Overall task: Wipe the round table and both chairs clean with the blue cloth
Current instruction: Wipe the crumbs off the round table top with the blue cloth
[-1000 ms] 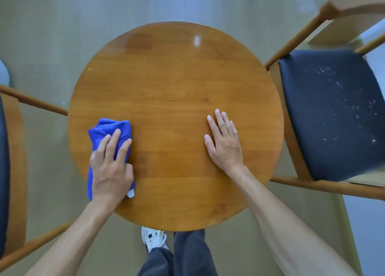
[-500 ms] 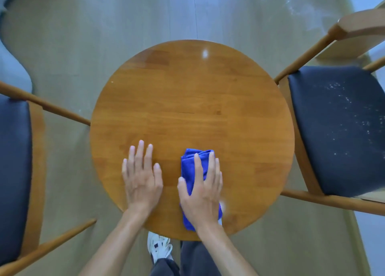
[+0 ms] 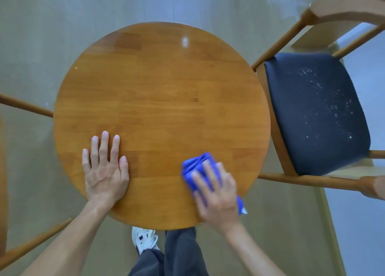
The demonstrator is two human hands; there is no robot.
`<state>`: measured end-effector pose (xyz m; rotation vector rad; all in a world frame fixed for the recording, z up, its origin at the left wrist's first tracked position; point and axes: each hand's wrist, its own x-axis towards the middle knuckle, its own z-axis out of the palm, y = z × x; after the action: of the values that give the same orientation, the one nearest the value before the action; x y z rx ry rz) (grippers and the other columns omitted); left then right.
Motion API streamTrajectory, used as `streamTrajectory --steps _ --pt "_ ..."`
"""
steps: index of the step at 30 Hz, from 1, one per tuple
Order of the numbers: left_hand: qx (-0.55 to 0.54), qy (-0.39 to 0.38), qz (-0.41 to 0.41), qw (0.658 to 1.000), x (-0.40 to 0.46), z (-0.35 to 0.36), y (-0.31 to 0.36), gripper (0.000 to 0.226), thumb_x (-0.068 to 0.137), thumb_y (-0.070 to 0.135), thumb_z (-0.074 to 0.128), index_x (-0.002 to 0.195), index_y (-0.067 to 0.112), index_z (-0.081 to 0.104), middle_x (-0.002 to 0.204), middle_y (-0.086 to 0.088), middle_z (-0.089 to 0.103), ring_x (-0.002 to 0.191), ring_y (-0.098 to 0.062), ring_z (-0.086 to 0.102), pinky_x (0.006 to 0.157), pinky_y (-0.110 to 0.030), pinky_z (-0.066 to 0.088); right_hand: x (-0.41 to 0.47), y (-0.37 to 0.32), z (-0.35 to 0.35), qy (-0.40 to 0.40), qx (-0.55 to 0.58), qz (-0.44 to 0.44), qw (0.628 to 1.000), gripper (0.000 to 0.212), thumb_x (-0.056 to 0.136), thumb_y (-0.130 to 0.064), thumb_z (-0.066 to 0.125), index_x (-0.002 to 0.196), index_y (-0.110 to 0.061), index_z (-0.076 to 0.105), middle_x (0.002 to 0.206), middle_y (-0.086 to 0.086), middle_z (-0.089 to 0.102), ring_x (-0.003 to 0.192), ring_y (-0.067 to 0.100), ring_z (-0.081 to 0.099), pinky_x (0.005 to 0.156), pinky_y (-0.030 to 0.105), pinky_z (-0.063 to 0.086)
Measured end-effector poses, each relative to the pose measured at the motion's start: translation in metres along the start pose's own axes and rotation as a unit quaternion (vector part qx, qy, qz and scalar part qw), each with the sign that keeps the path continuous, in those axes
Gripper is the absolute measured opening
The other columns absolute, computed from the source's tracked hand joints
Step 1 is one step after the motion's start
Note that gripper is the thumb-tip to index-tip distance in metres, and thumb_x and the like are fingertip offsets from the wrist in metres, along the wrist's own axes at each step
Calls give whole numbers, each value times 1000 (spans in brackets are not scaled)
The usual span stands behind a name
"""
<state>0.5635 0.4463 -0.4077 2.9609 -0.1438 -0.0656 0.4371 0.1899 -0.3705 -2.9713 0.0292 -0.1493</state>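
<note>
My right hand point(image 3: 218, 194) lies on top of the folded blue cloth point(image 3: 196, 167), fingers point(image 3: 208, 171) spread straight over it and pressing it flat against the round wooden table point(image 3: 160, 100). The hand and cloth are blurred. The cloth sits near the table's near-right edge; part of it shows ahead of my fingertips, and one corner with a small white tag point(image 3: 243, 210) sticks out past the rim on the right of my wrist.

My left hand point(image 3: 105, 171) rests palm-down on the bare wood at the near-left of the table, fingers straight and slightly fanned, grasping nothing, the heel of the palm at the rim. The two hands are well apart.

On my right stands a wooden chair point(image 3: 279, 129) with a dark seat cushion point(image 3: 316, 113), its frame just beside the table's edge; pale specks are scattered across the cushion. On my left only the wooden rails of the other chair point(image 3: 25, 107) show at the picture's border, one rail running up to the table's rim.

Below the near edge of the table I see my dark trousers point(image 3: 181, 252) and a white sneaker point(image 3: 143, 240) on the pale floor point(image 3: 62, 25).
</note>
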Motion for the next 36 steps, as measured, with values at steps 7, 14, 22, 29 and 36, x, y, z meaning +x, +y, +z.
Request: streamTrajectory --steps 7,14,22,29,36 --pt "4 -12 -2 1000 0 1 -1 60 95 38 23 152 21 21 162 -5 12 148 -27 8 118 -43 -3 44 -7 0 25 -55 378 924 51 84 -26 60 134 -17 53 150 10 39 128 41 43 76 49 46" --pt "-6 2 8 1000 -1 1 -3 59 95 36 27 151 19 26 161 -6 17 148 -28 13 118 -45 3 -4 -109 20 3 67 -77 995 35 87 -25 60 122 -24 64 144 7 48 131 39 44 89 46 46" --pt "5 -5 -1 1000 1 -2 -1 61 94 38 26 152 18 25 161 -6 15 148 -27 10 119 -46 3 59 84 -10 20 -32 270 962 50 85 -24 63 132 -11 55 148 12 42 132 41 40 84 53 47" --pt "-11 1 -4 1000 12 -15 0 57 88 37 34 138 14 48 150 -11 38 139 -31 30 111 -51 21 139 -26 16 6 -10 256 967 61 79 -28 58 138 -16 49 153 11 33 137 41 32 92 50 40" --pt "-2 9 7 1000 62 -27 -4 52 90 33 34 134 13 52 149 -12 40 138 -33 34 111 -53 26 100 10 17 -20 18 -146 989 54 80 -24 66 133 -22 57 151 12 37 137 38 36 95 51 42"
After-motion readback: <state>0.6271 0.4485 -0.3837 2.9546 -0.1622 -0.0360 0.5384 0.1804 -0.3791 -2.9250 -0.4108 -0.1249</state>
